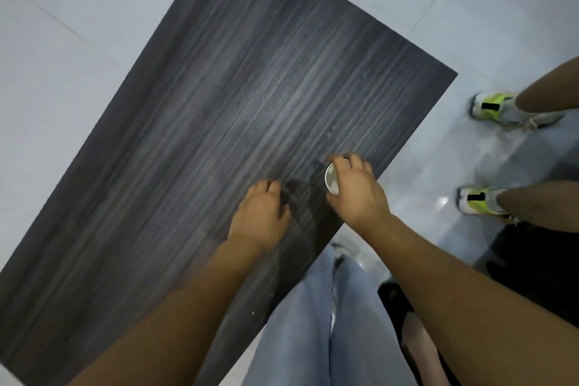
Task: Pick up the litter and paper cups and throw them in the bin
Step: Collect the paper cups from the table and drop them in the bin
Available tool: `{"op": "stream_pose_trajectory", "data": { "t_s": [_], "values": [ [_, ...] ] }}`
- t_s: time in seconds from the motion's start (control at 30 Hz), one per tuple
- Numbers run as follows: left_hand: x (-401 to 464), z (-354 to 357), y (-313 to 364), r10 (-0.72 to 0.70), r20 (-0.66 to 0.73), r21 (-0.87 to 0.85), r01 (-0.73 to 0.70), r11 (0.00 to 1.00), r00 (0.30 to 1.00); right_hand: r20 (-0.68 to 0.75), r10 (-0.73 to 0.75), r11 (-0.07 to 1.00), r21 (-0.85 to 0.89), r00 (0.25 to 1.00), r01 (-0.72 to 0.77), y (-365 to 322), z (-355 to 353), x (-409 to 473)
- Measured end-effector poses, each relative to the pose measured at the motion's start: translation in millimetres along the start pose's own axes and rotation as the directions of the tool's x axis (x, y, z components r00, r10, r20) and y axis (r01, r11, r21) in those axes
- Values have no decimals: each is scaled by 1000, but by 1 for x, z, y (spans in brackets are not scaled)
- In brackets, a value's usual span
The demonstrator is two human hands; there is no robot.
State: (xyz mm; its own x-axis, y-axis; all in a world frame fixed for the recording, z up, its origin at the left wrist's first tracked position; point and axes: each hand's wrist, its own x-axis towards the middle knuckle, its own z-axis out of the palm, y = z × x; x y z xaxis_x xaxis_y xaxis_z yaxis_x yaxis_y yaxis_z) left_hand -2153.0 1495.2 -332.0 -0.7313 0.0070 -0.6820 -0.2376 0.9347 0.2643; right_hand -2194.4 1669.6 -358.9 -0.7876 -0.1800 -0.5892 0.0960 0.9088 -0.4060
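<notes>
My right hand [355,194] grips a small white paper cup [332,180], open mouth showing, at the desk's [219,88] lower-right edge; my fingers hide most of it. My left hand [260,213] rests alongside, fingers curled, any contents blurred.

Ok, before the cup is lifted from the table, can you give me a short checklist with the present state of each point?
1. Right hand grips the paper cup: ok.
2. Cup upright, open side up: ok.
3. Cup empty: cannot tell, the inside is blurred.
4. Left hand free for more litter: cannot tell, its fingertips are blurred against the table.
5. Bin in sight: not ok, none shows.
6. Way clear on the right: not ok, another person's shoes stand there.
</notes>
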Motion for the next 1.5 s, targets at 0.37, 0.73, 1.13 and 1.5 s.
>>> {"op": "stream_pose_trajectory", "data": {
  "t_s": [0.37, 0.73, 1.13, 1.5],
  "values": [
    [-134, -47, 16, -83, -151, -35, 78, 996, 985, 112, -185, 971, -133, 976, 199, -73, -65, -122],
    [-325, -52, -41, -368, -340, -269, 286, 920, 865, 300, -462, 786, -297, 835, 542, -203, -61, -253],
    [-490, -10, -171, -677, -396, -514, 461, 723, 620, 489, -622, 471, -391, 611, 791, -356, 48, -365],
    [-679, 105, -355, -775, -365, -604, 502, 619, 516, 587, -620, 379, -357, 520, 854, -472, 254, -520]
  ]
}}
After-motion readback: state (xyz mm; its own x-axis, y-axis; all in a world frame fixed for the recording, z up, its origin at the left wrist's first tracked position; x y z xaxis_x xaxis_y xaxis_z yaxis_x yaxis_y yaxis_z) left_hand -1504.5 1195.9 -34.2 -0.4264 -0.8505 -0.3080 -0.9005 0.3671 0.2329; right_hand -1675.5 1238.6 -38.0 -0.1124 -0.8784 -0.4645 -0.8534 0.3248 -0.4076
